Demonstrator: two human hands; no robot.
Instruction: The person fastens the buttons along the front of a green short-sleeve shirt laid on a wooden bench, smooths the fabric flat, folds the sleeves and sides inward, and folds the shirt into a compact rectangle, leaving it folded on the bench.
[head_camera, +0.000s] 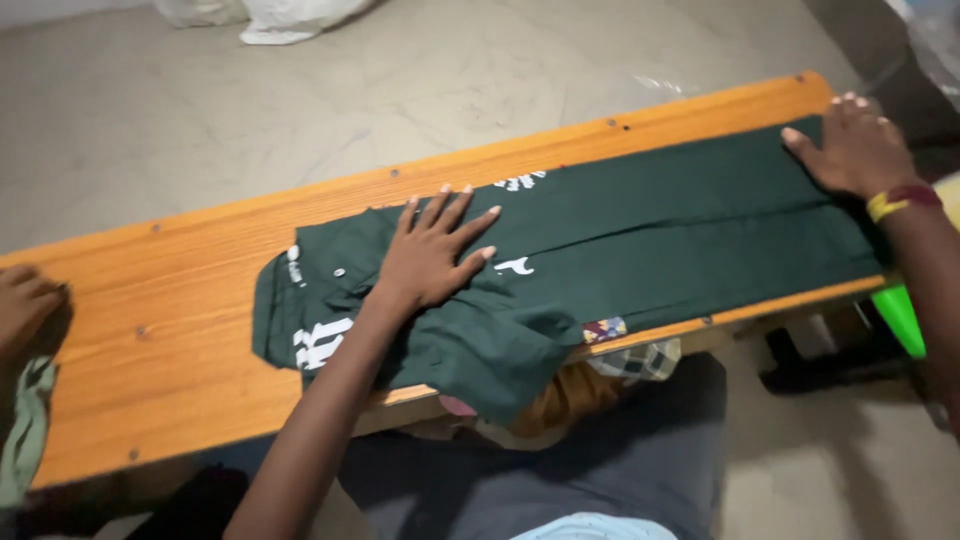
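A dark green shirt (640, 240) with white print lies spread lengthwise on a wooden bench (170, 310). My left hand (432, 252) presses flat on the shirt near its collar end, fingers spread. My right hand (855, 148) lies flat on the shirt's far right end, near the bench corner; a red and yellow band circles that wrist. A sleeve of the shirt hangs over the bench's near edge.
Another person's hand (25, 305) rests on the bench's left end, beside a pale green cloth (25, 430). Patterned and orange cloths (590, 375) lie on my lap under the bench edge. White bags (270, 18) sit on the concrete floor beyond. A bright green object (900, 318) is at right.
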